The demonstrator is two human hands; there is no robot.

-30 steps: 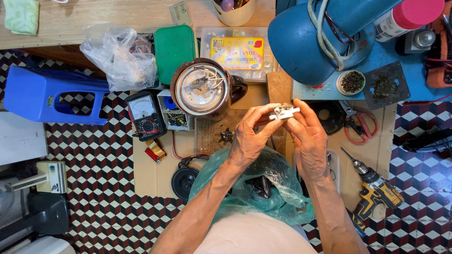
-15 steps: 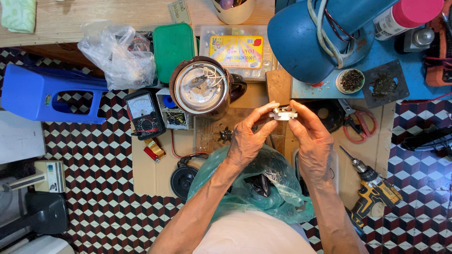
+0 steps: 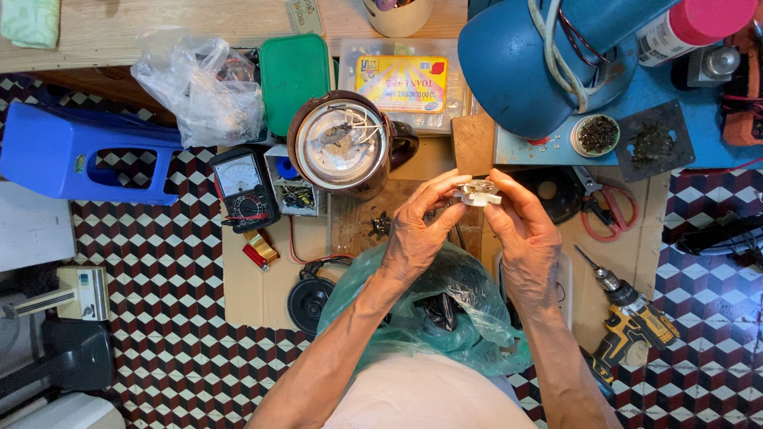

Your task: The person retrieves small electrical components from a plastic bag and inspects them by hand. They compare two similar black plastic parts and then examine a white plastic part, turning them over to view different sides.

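Both of your hands meet just right of the frame's centre, holding one small white part (image 3: 477, 192) between them. Your left hand (image 3: 415, 238) pinches its left edge with thumb and fingers pressed together; your right hand (image 3: 524, 238) grips its right edge the same way. The part looks like hard moulded plastic, flat and roughly round, with small lugs; finer detail is too small to tell.

Judging by how things lie, the job sits midway: the dark brown kettle (image 3: 350, 147), just above and left of your hands, rests upside down with its shiny metal base and thin white wires exposed, and the part is out of it, not yet refitted.

Below your hands, a crinkled translucent green plastic bag (image 3: 469, 318) sits in your lap. A black analogue meter (image 3: 242, 191) lies at centre left on cardboard, over floor tiles patterned in red, black and white. Red-handled scissors (image 3: 608, 210) and a yellow-and-black cordless drill (image 3: 636, 326) lie at right.
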